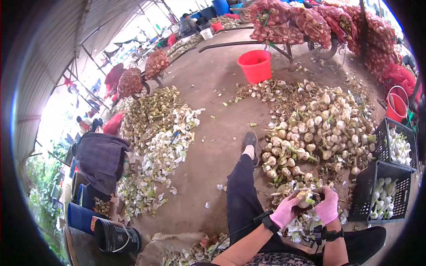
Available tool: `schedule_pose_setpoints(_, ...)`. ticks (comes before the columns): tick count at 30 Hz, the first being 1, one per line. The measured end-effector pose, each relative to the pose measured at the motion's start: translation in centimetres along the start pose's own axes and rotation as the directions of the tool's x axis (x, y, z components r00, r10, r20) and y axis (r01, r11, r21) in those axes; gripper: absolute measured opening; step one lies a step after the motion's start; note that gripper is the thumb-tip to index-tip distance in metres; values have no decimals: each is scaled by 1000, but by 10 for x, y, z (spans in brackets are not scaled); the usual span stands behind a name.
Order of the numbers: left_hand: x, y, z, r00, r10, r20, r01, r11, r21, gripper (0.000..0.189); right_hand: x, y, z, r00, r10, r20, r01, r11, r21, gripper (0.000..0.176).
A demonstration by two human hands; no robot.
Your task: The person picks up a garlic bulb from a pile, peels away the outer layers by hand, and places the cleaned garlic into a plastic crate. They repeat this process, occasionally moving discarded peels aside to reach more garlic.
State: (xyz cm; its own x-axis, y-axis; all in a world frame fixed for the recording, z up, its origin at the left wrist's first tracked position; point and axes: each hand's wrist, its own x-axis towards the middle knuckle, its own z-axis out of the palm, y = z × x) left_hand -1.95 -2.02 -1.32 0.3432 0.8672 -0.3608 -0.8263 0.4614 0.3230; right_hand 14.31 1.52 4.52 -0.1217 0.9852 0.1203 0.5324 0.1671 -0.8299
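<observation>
My left hand (pixel 285 211), in a pink glove, is closed around a garlic bulb (pixel 304 200) low in front of me. My right hand (pixel 327 205), gloved in pink too, closes on the bulb's right side with bent fingers. Something small and dark shows at those fingertips, too small to name. Beneath my hands lie loose white garlic skins (pixel 301 226). Just beyond them spreads a big heap of untrimmed garlic bulbs (pixel 319 124) with stalks.
Black crates (pixel 377 170) of white, cleaned garlic stand at my right. A red bucket (pixel 256 66) sits behind the heap, near a cart with net sacks (pixel 288 22). On the left are another heap (pixel 155 146), a bent-over person (pixel 100 155) and a black bucket (pixel 117 235).
</observation>
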Motion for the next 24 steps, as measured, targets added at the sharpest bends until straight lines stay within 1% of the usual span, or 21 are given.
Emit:
schedule_pose_setpoints(2,2,0,4,989,-145,-14,145,985,87,41,4,1,-3,1000,1,-9,0,1000,11,21)
schedule_pose_setpoints(3,2,-4,5,990,-143,-11,143,986,87,41,7,0,-3,1000,0,-13,1,1000,16,21)
schedule_pose_setpoints(4,1,-7,5,978,-209,4,208,976,57,42,9,-6,-5,996,83,24,-84,996,38,21)
schedule_pose_setpoints(5,0,-8,4,962,-274,22,273,962,27,44,10,3,-2,997,79,26,-80,996,37,21)
schedule_pose_setpoints(6,-2,-5,1,962,-271,26,271,962,21,44,11,23,2,999,46,16,-45,997,-67,21)
schedule_pose_setpoints(7,-6,-2,-5,938,-292,189,299,954,-9,43,11,39,6,1000,21,9,-19,984,-176,21)
schedule_pose_setpoints(8,-13,-2,-8,883,-313,350,346,937,-35,43,10,44,8,998,55,44,-43,971,-236,25)
schedule_pose_setpoints(9,-22,0,17,954,-297,40,283,936,212,39,8,57,13,992,68,107,-32,950,-311,33)
schedule_pose_setpoints(10,-32,3,24,978,-199,55,181,955,236,36,2,72,16,982,119,148,-58,932,-358,41)
schedule_pose_setpoints(11,-35,2,23,982,-181,53,172,976,136,36,-1,82,15,914,291,282,-150,890,-431,36)
schedule_pose_setpoints(12,-38,15,43,976,-215,-41,217,926,308,40,-15,166,32,891,176,419,51,877,-477,26)
schedule_pose_setpoints(13,-39,22,66,992,-121,24,101,907,409,48,-19,149,22,751,447,487,-162,839,-520,26)
schedule_pose_setpoints(14,-27,18,47,984,-19,175,-35,953,301,51,-27,142,13,817,339,467,-145,904,-401,30)
schedule_pose_setpoints(15,-26,20,45,994,-26,107,-1,969,247,55,-31,134,9,880,210,426,-97,957,-272,36)
schedule_pose_setpoints(16,-28,25,44,993,-84,89,68,983,173,52,-29,107,0,892,205,404,-122,967,-222,43)
schedule_pose_setpoints(17,-19,17,38,993,51,104,-72,976,205,48,-21,72,-12,908,180,378,-125,978,-166,51)
schedule_pose_setpoints(19,-10,11,34,995,87,-38,-74,960,270,48,-14,20,-27,939,29,343,-88,984,157,62)
schedule_pose_setpoints(21,1,5,31,984,128,-123,-41,840,540,50,-14,5,-25,908,-30,417,-168,886,432,68)
schedule_pose_setpoints(22,11,-4,20,966,227,-124,-73,698,712,51,-15,12,-21,920,-65,387,-58,953,298,70)
schedule_pose_setpoints(23,16,-9,22,970,232,-76,-95,646,757,49,-16,22,-12,946,-57,318,-9,979,202,65)
schedule_pose_setpoints(24,19,-14,22,971,227,-79,-97,671,735,47,-16,33,-11,944,68,322,-194,905,378,60)
